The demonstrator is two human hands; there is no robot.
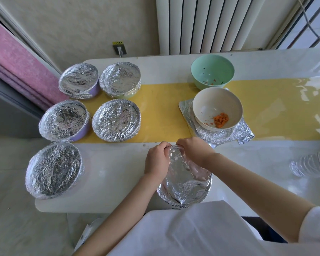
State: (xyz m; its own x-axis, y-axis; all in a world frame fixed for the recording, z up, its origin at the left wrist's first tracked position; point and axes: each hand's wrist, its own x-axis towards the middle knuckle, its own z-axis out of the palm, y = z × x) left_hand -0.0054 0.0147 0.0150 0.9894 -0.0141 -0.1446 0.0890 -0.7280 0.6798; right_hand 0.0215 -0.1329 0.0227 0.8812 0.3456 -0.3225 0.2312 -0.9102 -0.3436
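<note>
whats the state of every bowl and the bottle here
near bowl: foil-covered, far rim gripped by left hand and right hand
five bowls at left: foil-covered
green bowl: uncovered, only scraps inside
cream bowl: uncovered, carrot bits inside, on foil sheet
bottle: lying on its side

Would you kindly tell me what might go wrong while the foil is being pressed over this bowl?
1. The left hand and right hand both pinch the crinkled silver foil at the far rim of the foil-wrapped round bowl; a hard pull may tear it.
2. That bowl sits close to the near edge of the white table, so a tug toward the body might slide it off.
</note>
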